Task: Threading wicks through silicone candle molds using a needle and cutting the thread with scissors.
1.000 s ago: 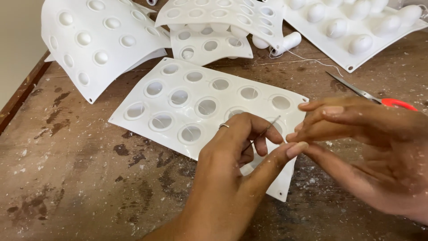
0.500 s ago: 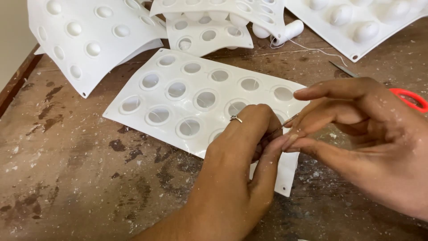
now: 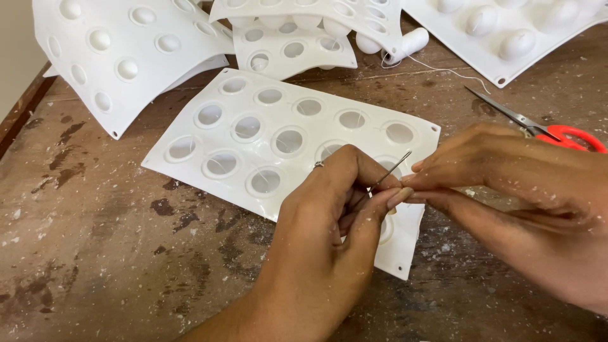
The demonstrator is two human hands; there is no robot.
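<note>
Head camera view, looking down at your two hands meeting over a white mould sheet (image 3: 278, 136) with round cavities, lying flat on a worn brown wooden table (image 3: 95, 253). Your left hand (image 3: 329, 215) is curled nearly closed, pinching a thin metal needle (image 3: 391, 170) that points up and to the right. Your right hand (image 3: 506, 190) has its thumb and forefinger pressed together at the needle's lower end; whether they grip thread is too fine to tell. Just beyond the sheet's far edge lie more white moulds (image 3: 126, 57) and a white thread spool (image 3: 408, 44). Red-handled scissors (image 3: 538, 126) lie beyond your right hand.
</note>
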